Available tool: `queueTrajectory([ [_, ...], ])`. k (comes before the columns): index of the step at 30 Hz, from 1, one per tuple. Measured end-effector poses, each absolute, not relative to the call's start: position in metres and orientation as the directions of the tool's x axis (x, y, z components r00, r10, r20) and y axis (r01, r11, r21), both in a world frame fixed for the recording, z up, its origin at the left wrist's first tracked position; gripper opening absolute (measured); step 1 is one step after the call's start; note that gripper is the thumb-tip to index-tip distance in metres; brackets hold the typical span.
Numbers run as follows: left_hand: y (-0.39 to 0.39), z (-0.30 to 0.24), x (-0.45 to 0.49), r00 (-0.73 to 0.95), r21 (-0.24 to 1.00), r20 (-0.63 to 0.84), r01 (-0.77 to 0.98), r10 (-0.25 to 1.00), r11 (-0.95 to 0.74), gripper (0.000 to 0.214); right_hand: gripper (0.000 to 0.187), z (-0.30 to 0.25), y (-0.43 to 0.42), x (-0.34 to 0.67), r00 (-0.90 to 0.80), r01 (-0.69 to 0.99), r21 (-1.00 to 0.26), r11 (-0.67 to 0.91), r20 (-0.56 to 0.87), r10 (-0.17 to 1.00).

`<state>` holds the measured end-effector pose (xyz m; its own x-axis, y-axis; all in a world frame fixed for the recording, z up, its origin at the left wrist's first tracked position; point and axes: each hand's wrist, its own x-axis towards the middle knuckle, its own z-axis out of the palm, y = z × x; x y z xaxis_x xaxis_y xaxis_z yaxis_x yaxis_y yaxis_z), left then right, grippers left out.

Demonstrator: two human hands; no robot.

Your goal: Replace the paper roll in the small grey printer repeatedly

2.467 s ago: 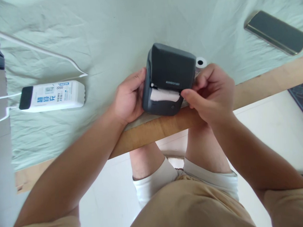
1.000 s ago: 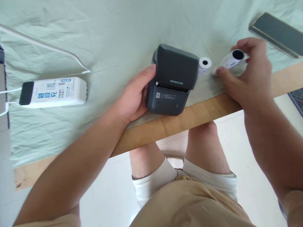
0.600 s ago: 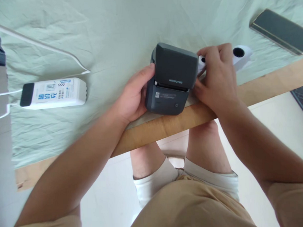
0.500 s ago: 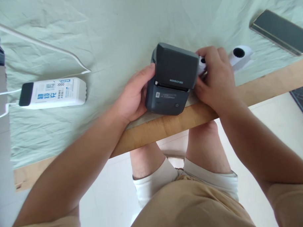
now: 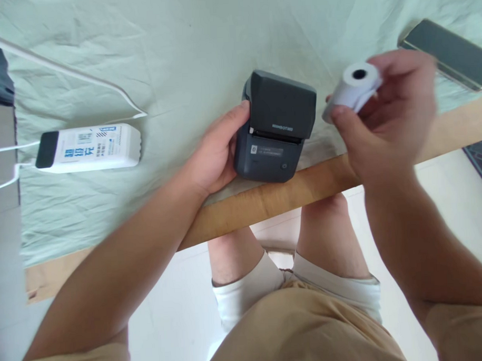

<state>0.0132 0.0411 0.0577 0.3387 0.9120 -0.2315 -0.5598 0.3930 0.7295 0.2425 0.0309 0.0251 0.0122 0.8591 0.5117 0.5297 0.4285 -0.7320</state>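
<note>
My left hand (image 5: 218, 152) grips the left side of a dark grey label printer (image 5: 276, 129), thumb on its edge and the other fingers hidden beneath. The printer's lid is closed, and its lettering and power button face up. To the right of it, my right hand (image 5: 399, 109) holds a white paper roll (image 5: 350, 90) between thumb and fingers. The roll is tilted, its dark core hole showing and a loose flap of paper along its right side. It is apart from the printer. My right hand is slightly blurred.
A white power bank (image 5: 99, 147) with cables plugged into its dark end lies at the left. A white cable (image 5: 63, 68) runs across the pale green cloth (image 5: 189, 45). A dark phone (image 5: 450, 52) lies at the upper right. The wooden table edge (image 5: 245, 209) crosses in front of my legs.
My right hand has moved right and up from the printer's side, and the white paper roll now shows clearly in it. The roll seen right of that hand earlier is no longer visible there.
</note>
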Motion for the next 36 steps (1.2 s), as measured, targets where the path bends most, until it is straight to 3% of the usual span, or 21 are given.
queueTrajectory([
  [3,0.04,0.06,0.015,0.318,0.732,-0.241,-0.561,0.917,0.387,0.04,0.047,0.046,0.003,0.227,-0.143,0.346,-0.689,0.636,0.632,0.762],
  [5,0.041,0.058,0.014,0.338,0.741,-0.204,-0.56,0.919,0.37,0.043,0.042,0.064,-0.01,0.213,-0.39,0.358,-0.719,0.596,0.465,0.795],
  [7,0.042,0.055,0.012,0.378,0.751,-0.141,-0.561,0.915,0.348,0.041,0.032,0.079,-0.014,0.2,-0.487,0.41,-0.699,0.586,0.376,0.789],
  [9,0.043,0.053,0.011,0.376,0.754,-0.139,-0.559,0.916,0.344,0.038,0.029,0.088,-0.009,0.193,-0.47,0.479,-0.64,0.6,0.39,0.792],
  [14,0.042,0.059,0.015,0.333,0.765,-0.228,-0.52,0.915,0.38,0.035,0.027,0.094,0.015,0.198,-0.297,0.616,-0.469,0.633,0.606,0.738],
  [19,0.042,0.058,0.014,0.323,0.803,-0.254,-0.455,0.912,0.385,0.041,0.017,0.087,0.037,0.202,-0.255,0.771,-0.414,0.485,0.497,0.83],
  [25,0.044,0.053,0.011,0.388,0.78,-0.197,-0.495,0.901,0.384,0.033,0.01,0.078,0.04,0.197,-0.291,0.811,-0.32,0.489,0.505,0.813],
  [28,0.042,0.057,0.013,0.364,0.78,-0.233,-0.485,0.902,0.397,0.034,0.014,0.073,0.033,0.194,-0.308,0.818,-0.228,0.529,0.603,0.736],
  [32,0.04,0.057,0.011,0.394,0.791,-0.203,-0.474,0.896,0.387,0.027,0.017,0.061,0.021,0.189,-0.329,0.706,-0.142,0.694,0.802,0.499],
  [35,0.043,0.052,0.005,0.394,0.824,-0.154,-0.455,0.906,0.338,0.018,0.014,0.05,0.015,0.186,-0.354,0.666,-0.162,0.728,0.79,0.5],
  [36,0.044,0.05,0.003,0.378,0.843,-0.132,-0.443,0.916,0.305,0.025,0.012,0.047,0.014,0.186,-0.37,0.656,-0.176,0.734,0.772,0.516],
])
